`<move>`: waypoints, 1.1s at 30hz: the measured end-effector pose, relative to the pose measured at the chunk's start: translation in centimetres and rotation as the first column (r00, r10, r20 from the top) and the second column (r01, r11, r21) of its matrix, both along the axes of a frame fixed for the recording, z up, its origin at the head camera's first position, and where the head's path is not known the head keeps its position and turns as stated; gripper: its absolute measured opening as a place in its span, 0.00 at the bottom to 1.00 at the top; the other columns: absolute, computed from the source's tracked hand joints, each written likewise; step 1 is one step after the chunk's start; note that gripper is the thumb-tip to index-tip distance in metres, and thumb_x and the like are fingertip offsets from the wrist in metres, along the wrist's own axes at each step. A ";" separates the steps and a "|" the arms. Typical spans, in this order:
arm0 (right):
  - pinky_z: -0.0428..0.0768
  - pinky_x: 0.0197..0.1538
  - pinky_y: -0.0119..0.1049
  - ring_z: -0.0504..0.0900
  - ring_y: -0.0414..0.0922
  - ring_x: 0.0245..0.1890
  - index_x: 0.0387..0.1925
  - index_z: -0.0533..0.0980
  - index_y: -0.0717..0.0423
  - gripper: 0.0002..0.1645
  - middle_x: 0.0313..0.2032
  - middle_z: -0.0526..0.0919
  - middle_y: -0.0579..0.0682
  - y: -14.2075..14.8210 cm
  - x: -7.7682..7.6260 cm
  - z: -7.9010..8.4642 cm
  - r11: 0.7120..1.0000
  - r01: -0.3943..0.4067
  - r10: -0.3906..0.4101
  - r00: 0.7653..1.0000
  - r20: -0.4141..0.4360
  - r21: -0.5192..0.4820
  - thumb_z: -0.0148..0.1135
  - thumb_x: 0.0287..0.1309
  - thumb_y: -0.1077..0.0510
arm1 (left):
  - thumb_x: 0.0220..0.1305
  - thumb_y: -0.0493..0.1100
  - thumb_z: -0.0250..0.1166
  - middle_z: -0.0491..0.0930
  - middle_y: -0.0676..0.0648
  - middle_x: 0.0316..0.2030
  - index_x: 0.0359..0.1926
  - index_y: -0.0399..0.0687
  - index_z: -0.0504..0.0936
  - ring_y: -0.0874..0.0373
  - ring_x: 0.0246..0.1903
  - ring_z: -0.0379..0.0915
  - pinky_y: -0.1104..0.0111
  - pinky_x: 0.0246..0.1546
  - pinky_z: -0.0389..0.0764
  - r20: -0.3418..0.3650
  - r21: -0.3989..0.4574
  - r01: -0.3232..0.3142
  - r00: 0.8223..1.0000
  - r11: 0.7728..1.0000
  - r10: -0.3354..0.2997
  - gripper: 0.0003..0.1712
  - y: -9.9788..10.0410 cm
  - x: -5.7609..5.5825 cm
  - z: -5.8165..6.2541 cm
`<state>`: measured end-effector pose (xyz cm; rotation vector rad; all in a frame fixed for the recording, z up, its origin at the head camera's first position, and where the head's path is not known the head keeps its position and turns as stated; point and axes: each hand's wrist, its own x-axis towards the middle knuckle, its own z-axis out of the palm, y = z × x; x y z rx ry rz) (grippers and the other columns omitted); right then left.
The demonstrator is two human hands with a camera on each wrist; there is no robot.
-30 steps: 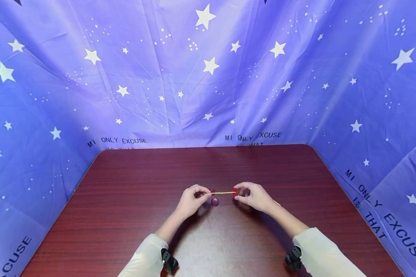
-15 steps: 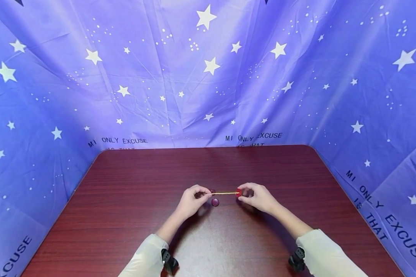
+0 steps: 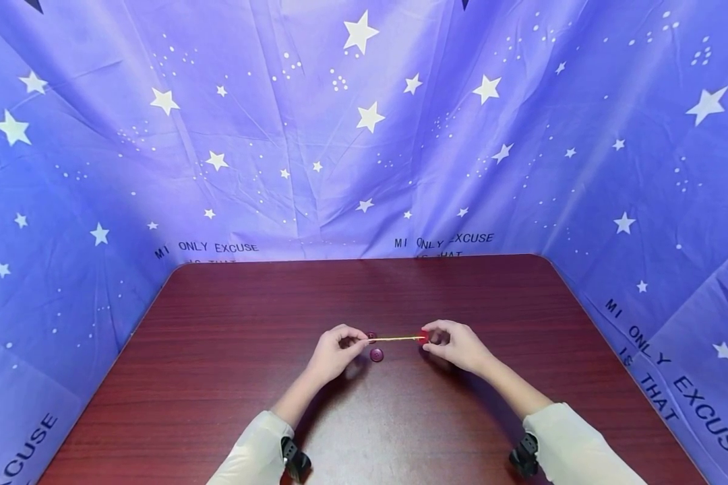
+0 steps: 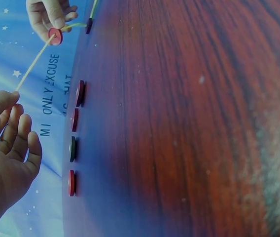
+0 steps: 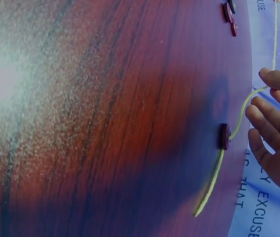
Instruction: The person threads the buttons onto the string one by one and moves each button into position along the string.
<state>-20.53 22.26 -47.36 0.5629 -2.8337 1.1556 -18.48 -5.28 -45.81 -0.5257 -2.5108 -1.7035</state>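
Observation:
My left hand [image 3: 334, 352] pinches one end of a yellow string [image 3: 394, 338] between thumb and forefinger. Its other fingers are loosely bent. To the right, my right hand [image 3: 457, 345] holds a red button [image 4: 55, 36] between thumb and fingertips, and the string passes through it. The string runs taut between both hands above the table. In the right wrist view, the slack string beyond my right hand passes through a dark red button [image 5: 226, 137], which stands at the tabletop, and its tail lies past it.
Several loose buttons lie on the dark red wooden table [image 3: 218, 377]. A purple-red button [image 3: 377, 355] is in front of the string, and a green one [image 4: 72, 149] shows in the left wrist view. Blue star-patterned cloth [image 3: 315, 135] surrounds the table's back and sides.
My right hand has moved a little to the right with the red button, and the stretch of string between the hands has grown longer. My left hand stays nearly still.

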 end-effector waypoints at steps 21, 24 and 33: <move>0.72 0.29 0.27 0.73 0.34 0.25 0.42 0.80 0.57 0.17 0.25 0.80 0.42 0.8 0.0 -0.4 1.000 0.011 -0.011 1.000 -0.003 0.012 0.70 0.48 0.58 | 0.54 0.31 0.66 0.78 0.45 0.25 0.30 0.34 0.83 0.65 0.23 0.67 0.77 0.25 0.70 -0.032 -0.021 -0.023 0.999 1.000 0.023 0.02 -0.3 0.0 -0.4; 0.72 0.29 0.26 0.74 0.34 0.25 0.42 0.80 0.57 0.17 0.25 0.80 0.42 1.0 -0.1 -0.4 1.000 0.019 -0.018 1.000 -0.017 0.013 0.70 0.47 0.58 | 0.54 0.32 0.66 0.78 0.45 0.26 0.31 0.35 0.83 0.64 0.24 0.67 0.76 0.26 0.71 -0.031 -0.033 -0.031 0.999 0.999 0.030 0.03 -0.4 -0.5 -1.4; 0.72 0.28 0.27 0.72 0.33 0.23 0.41 0.80 0.55 0.17 0.25 0.80 0.41 1.5 -0.2 -0.5 0.999 0.038 -0.037 0.999 -0.033 0.029 0.70 0.47 0.58 | 0.55 0.39 0.68 0.78 0.51 0.26 0.31 0.43 0.85 0.67 0.24 0.67 0.78 0.26 0.70 -0.020 0.004 -0.011 1.000 1.000 0.011 0.03 -0.9 -1.9 -3.9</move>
